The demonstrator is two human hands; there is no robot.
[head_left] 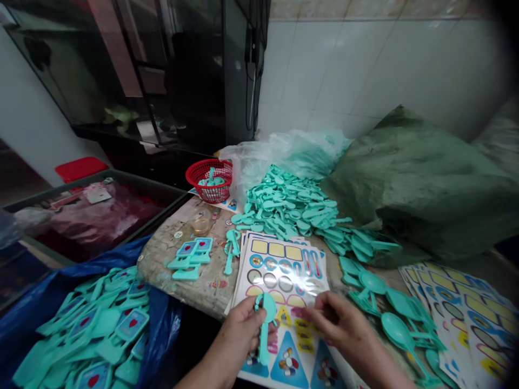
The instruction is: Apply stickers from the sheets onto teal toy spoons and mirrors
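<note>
Pinched in my left hand point(244, 327) is a teal plastic toy piece point(265, 332) with a round head and a straight stem. It is held above a sheet of stickers point(292, 351), the top one of a stack. My right hand point(338, 319) is at the sheet's right side, thumb and fingertips drawn together. Whether a sticker is between them I cannot make out. The sheet carries yellow rectangles, circles, blue thermometer shapes and blue triangles with pill pictures. A large heap of teal toy pieces point(290, 202) lies just behind the stack.
Stickered teal pieces point(192, 254) lie on the worn table point(162, 256). At the back stands a red basket point(210, 181). Loose spoon-shaped pieces point(399, 329) and more sticker sheets point(466, 319) are at right. A blue bag point(168, 319) of pieces sits lower left; a green sack point(430, 178) stands behind.
</note>
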